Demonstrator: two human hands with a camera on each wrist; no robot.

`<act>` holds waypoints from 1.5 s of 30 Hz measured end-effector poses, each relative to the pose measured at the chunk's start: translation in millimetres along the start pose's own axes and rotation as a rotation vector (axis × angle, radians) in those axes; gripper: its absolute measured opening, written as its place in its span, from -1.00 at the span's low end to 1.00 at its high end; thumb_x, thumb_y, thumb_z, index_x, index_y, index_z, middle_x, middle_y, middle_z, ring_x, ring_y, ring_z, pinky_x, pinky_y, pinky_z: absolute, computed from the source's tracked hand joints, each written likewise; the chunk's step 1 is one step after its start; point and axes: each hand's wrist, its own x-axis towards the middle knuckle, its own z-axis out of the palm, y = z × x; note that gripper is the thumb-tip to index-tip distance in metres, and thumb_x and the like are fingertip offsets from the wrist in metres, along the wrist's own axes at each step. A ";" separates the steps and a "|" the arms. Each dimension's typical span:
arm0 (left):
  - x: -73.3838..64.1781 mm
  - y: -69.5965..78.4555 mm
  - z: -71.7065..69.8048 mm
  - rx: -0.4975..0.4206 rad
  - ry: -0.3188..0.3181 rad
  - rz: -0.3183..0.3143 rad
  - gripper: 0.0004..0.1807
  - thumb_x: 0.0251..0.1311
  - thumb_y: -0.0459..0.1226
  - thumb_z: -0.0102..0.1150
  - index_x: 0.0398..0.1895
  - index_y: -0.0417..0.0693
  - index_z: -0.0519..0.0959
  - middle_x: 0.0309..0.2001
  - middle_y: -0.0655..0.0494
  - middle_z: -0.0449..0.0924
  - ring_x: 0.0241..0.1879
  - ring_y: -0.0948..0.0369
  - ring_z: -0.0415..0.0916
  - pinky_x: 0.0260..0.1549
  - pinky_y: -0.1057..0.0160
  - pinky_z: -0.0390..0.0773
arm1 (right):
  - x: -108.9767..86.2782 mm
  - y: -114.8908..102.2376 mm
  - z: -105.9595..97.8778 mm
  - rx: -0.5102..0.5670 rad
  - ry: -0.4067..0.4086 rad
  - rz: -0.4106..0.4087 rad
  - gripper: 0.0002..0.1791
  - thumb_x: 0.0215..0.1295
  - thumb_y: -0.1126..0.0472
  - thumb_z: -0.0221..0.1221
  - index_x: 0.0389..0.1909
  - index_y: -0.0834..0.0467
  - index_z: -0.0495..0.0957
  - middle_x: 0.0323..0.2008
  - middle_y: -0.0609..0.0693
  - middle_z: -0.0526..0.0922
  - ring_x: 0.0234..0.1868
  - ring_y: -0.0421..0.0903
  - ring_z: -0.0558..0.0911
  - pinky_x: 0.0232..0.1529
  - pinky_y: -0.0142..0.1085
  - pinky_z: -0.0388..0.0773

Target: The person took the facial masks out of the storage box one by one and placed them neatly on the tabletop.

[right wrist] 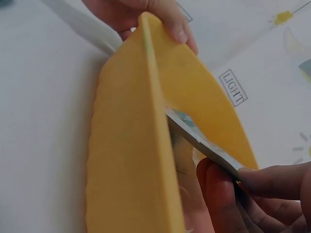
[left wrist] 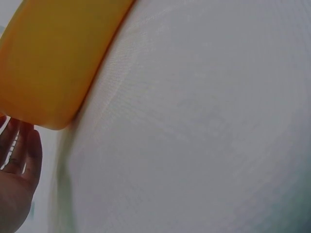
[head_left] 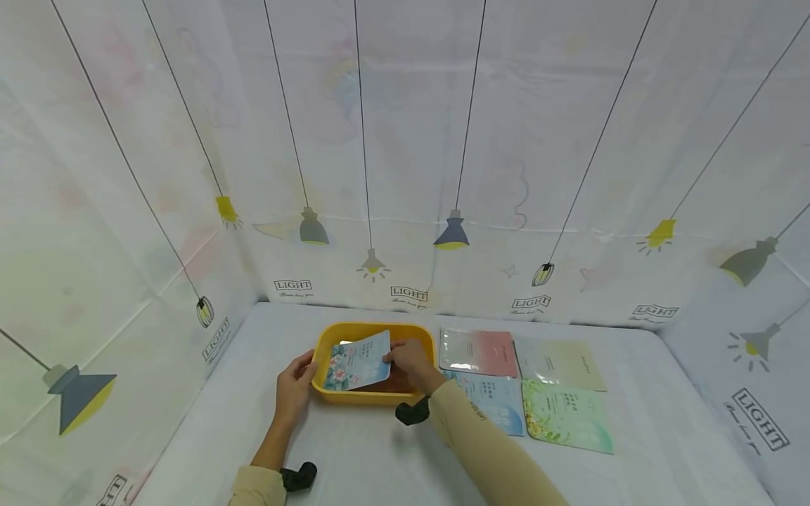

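A blue flat sachet with a flower print (head_left: 359, 362) is tilted inside the yellow plastic tray (head_left: 373, 398). My right hand (head_left: 413, 362) pinches the sachet's right edge between thumb and fingers; the right wrist view shows this grip on the sachet (right wrist: 209, 145) from the side. On the left end of the tray, my left hand (head_left: 294, 386) holds the rim, its thumb over the edge and its fingers along the outer wall. Beneath the held sachet, reddish packaging (right wrist: 199, 213) is partly visible in the tray.
Right of the tray lie a pink sachet (head_left: 479, 353), a pale yellow sachet (head_left: 563, 362), a green sachet (head_left: 566, 414) and another blue sachet (head_left: 490, 400), partly covered by the right sleeve. A white cloth (head_left: 354, 457) covers the table, with a lamp-print curtain (head_left: 405, 140) behind.
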 end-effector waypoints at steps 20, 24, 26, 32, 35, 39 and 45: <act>-1.2 1.6 0.8 0.006 -0.003 -0.003 -0.58 0.43 -0.16 -0.01 0.29 -0.08 0.44 0.27 -0.05 0.49 0.11 0.09 0.46 -0.18 0.72 0.39 | -19.2 -6.4 -39.3 0.104 -0.059 -0.013 -0.62 0.23 0.33 0.22 0.07 0.34 0.53 -0.14 0.15 0.70 -0.36 -0.11 0.63 -0.33 -0.36 0.62; -2.1 2.5 1.2 -0.001 -0.003 -0.006 -0.58 0.44 -0.17 -0.02 0.29 -0.08 0.44 0.27 -0.04 0.48 0.10 0.10 0.46 -0.19 0.72 0.39 | -28.8 -5.0 -52.5 0.143 -0.073 0.012 -0.61 0.23 0.33 0.23 0.09 0.32 0.53 -0.14 0.14 0.70 -0.37 -0.10 0.62 -0.33 -0.37 0.62; -1.7 1.9 1.3 -0.004 -0.002 0.001 -0.58 0.44 -0.17 -0.02 0.29 -0.09 0.44 0.27 -0.04 0.49 0.09 0.11 0.45 -0.19 0.72 0.39 | -33.9 -2.3 -59.1 0.171 -0.077 0.017 -0.60 0.24 0.34 0.23 0.11 0.33 0.52 -0.11 0.14 0.70 -0.37 -0.10 0.62 -0.32 -0.36 0.63; 0.7 -1.3 2.1 -0.013 0.007 0.027 -0.58 0.42 -0.18 0.00 0.28 -0.10 0.46 0.25 -0.07 0.51 0.04 0.14 0.45 -0.19 0.69 0.42 | -47.6 12.9 -82.4 0.241 -0.100 0.010 -0.53 0.27 0.31 0.22 0.19 0.31 0.46 -0.04 0.14 0.68 -0.34 -0.10 0.64 -0.30 -0.35 0.63; 0.9 -1.7 2.4 -0.009 0.011 0.035 -0.58 0.42 -0.17 0.01 0.27 -0.10 0.46 0.24 -0.06 0.52 0.04 0.15 0.46 -0.18 0.69 0.42 | -57.1 17.4 -94.7 0.255 -0.083 0.008 -0.52 0.29 0.30 0.21 0.22 0.30 0.43 0.01 0.17 0.65 -0.32 -0.06 0.65 -0.27 -0.33 0.64; 1.2 -2.4 1.9 -0.003 0.016 0.035 -0.58 0.42 -0.18 0.01 0.27 -0.11 0.46 0.24 -0.07 0.52 0.05 0.14 0.47 -0.19 0.71 0.41 | -69.0 22.7 -110.3 0.268 -0.047 0.007 -0.50 0.30 0.29 0.20 0.24 0.30 0.41 0.03 0.20 0.63 -0.30 -0.04 0.66 -0.22 -0.30 0.67; 0.4 -1.1 1.5 -0.009 0.016 0.019 -0.58 0.42 -0.18 0.00 0.27 -0.11 0.46 0.24 -0.06 0.52 0.08 0.11 0.47 -0.19 0.72 0.40 | -84.8 33.4 -138.0 0.289 -0.051 -0.031 -0.46 0.32 0.31 0.15 0.30 0.35 0.31 -0.03 0.13 0.64 -0.25 -0.09 0.67 -0.20 -0.33 0.66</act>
